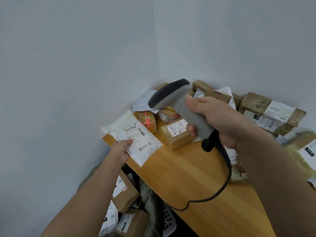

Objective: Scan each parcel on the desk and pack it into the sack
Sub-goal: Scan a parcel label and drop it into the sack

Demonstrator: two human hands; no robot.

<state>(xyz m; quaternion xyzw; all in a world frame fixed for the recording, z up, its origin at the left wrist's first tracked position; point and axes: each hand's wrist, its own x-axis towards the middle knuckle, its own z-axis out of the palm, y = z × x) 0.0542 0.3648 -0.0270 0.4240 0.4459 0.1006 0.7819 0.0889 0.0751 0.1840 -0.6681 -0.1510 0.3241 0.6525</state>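
My left hand (121,149) grips a white padded parcel (136,139) by its near edge, label up, above the desk's left corner. My right hand (217,117) holds a grey handheld scanner (172,98) with a black cable, its head pointing left and down at the parcel. A red scan line (145,124) falls across the label's top edge and onto a brown box behind it. Below the desk's left edge lies the sack (150,202), greyish, with several boxed parcels (126,192) inside it.
The wooden desk (188,177) stands in a wall corner. Brown boxes (177,134) and white bags are piled along its far side and right end, with a large taped box (271,112) at the right. A white perforated basket (168,219) sits under the desk.
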